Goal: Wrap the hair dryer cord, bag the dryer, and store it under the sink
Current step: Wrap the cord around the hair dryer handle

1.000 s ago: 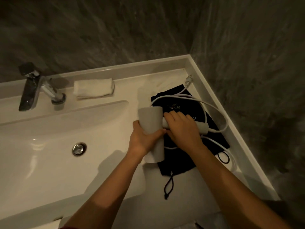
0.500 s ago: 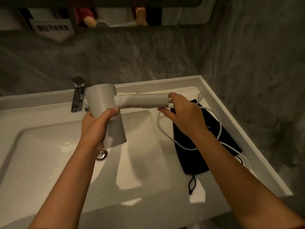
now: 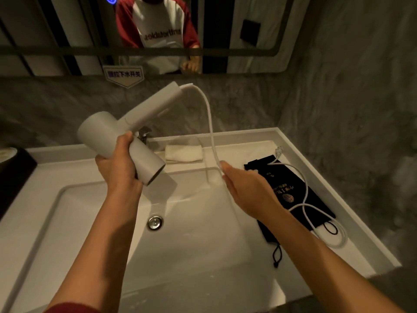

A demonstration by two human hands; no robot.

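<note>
Dryer (image 3: 126, 134) up over sink (image 3: 203, 233), left hand (image 3: 117, 168) grip tight round its barrel. Right hand (image 3: 246, 190) grip pinches white cord (image 3: 209, 123). Black bag (image 3: 291, 195) flat on desk, 3 o'clock of sink, cord loops on it.

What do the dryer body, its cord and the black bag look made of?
Hair dryer: seemingly matte white plastic, smooth with soft shading and no glare. Cord: flexible white rubbery or plastic sheath, bending in loose loops. Drawstring bag: soft black fabric, lying flat and limp, gold print; weave too dim to tell.
</note>
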